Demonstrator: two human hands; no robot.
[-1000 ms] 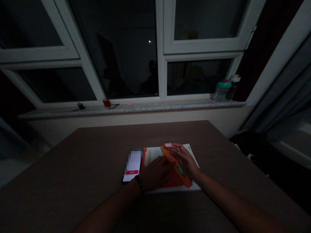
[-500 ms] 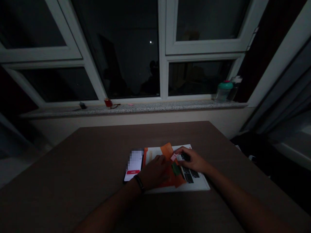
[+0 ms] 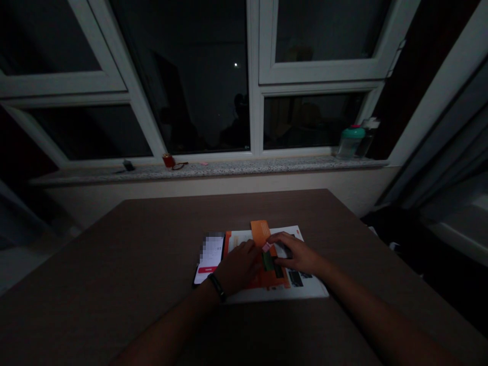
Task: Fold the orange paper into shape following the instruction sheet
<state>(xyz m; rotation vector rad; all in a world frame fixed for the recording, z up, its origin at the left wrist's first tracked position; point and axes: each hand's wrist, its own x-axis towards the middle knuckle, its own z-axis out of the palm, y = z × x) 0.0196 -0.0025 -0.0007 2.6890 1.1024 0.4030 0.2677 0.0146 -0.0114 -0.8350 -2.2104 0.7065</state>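
A white printed sheet or booklet (image 3: 310, 288) lies on the brown table, with an orange paper piece (image 3: 260, 230) on top of it. The orange piece carries a green patch (image 3: 268, 261). My left hand (image 3: 238, 269), with a dark band at the wrist, rests over the left part of the papers, fingers curled; what they hold, if anything, is hidden. Near its fingertips is a small pink item (image 3: 267, 247). My right hand (image 3: 295, 254) pinches at this pink item from the right, thumb lower down by the orange paper.
A phone (image 3: 209, 259) with a lit screen lies left of the papers on the table (image 3: 152, 239). On the stone windowsill (image 3: 236, 166) stand a red jar (image 3: 168, 161), a small dark object (image 3: 128, 165) and a teal-lidded bottle (image 3: 351, 142) beside another bottle.
The orange paper and the pink item have shifted slightly left and now sit straighter on the sheet. My right hand has moved left with them.
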